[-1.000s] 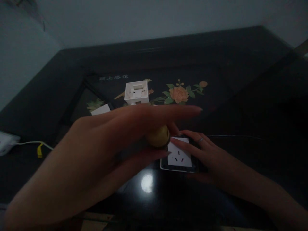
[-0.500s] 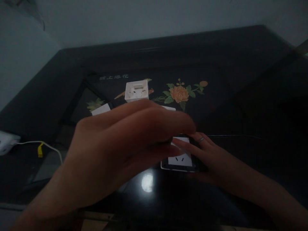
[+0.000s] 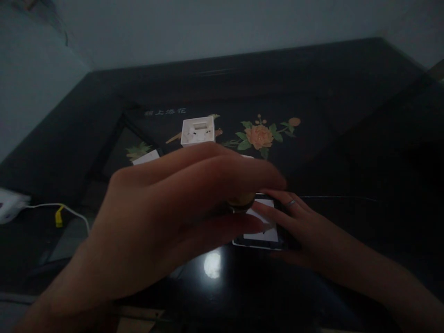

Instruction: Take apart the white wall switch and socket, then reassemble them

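My left hand [image 3: 180, 208] is large in the foreground, its fingers and thumb closed around a yellowish, rounded handle [image 3: 243, 201] that looks like a screwdriver's. The rest of the tool is hidden behind the hand. Under it lies a wall socket [image 3: 262, 233] with a white face and a dark surround, partly covered by my left fingers. My right hand [image 3: 291, 219], with a ring on one finger, grips this socket from the right, fingers over its top and face. A white edge of another piece [image 3: 248, 157] shows just behind my left knuckles.
A white open back box [image 3: 198, 131] stands beyond my left hand. Another white plate [image 3: 146, 157] lies to its left. At the far left are a white plug block [image 3: 10, 206] and a cable with a yellow tag [image 3: 58, 217]. The dark glossy table [image 3: 333, 152] bears a flower picture.
My left fingers have turned slightly, and more of the yellowish handle end shows between them. The left thumb now covers more of the socket's slots. My right hand stays on the socket.
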`<state>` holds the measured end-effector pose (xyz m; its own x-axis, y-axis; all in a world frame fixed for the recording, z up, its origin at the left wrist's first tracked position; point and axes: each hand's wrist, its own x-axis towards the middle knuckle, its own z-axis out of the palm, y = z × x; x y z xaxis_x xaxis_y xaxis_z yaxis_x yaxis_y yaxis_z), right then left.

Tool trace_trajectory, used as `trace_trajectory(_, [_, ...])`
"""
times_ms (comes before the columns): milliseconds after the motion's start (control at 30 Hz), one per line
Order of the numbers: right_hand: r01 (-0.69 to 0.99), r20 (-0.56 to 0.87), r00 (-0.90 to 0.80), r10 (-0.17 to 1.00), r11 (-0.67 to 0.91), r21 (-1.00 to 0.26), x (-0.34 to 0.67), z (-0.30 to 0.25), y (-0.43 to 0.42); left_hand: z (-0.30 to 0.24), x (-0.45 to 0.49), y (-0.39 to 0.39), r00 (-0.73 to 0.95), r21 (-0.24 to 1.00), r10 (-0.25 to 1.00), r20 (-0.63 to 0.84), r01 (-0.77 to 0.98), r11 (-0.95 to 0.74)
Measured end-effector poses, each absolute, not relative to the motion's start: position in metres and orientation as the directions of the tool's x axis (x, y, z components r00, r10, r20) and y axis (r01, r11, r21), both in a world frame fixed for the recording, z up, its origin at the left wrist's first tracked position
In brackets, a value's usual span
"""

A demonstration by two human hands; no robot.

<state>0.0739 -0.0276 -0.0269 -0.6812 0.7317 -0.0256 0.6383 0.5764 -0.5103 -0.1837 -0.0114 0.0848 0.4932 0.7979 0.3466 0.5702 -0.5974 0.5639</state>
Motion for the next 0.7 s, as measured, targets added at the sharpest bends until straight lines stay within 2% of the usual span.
trace_trajectory(133, [0.642, -0.032, -0.681, 0.732, 0.575, -0.506, 0.074, -0.027, -0.028, 0.088, -0.185, -0.009, 0.616, 0.531, 0.757, 0.216, 0.576, -0.621])
trace_trajectory(300, [0.655, -0.054, -0.678, 0.733, 0.569, -0.497, 0.074, -0.026, -0.029, 0.089, -0.178, -0.002, 0.527, 0.491, 0.764, 0.371, 0.587, -0.644])
trace_trajectory(533, [0.640, -0.028, -0.685, 0.728, 0.582, -0.501, 0.074, -0.026, -0.028, 0.093, -0.182, -0.005, 0.609, 0.574, 0.759, 0.231, 0.544, -0.612])
trace_trajectory(700, [0.635, -0.018, -0.684, 0.729, 0.584, -0.506, 0.074, -0.027, -0.027, 0.082, -0.184, -0.008, 0.589, 0.543, 0.741, 0.324, 0.525, -0.655])
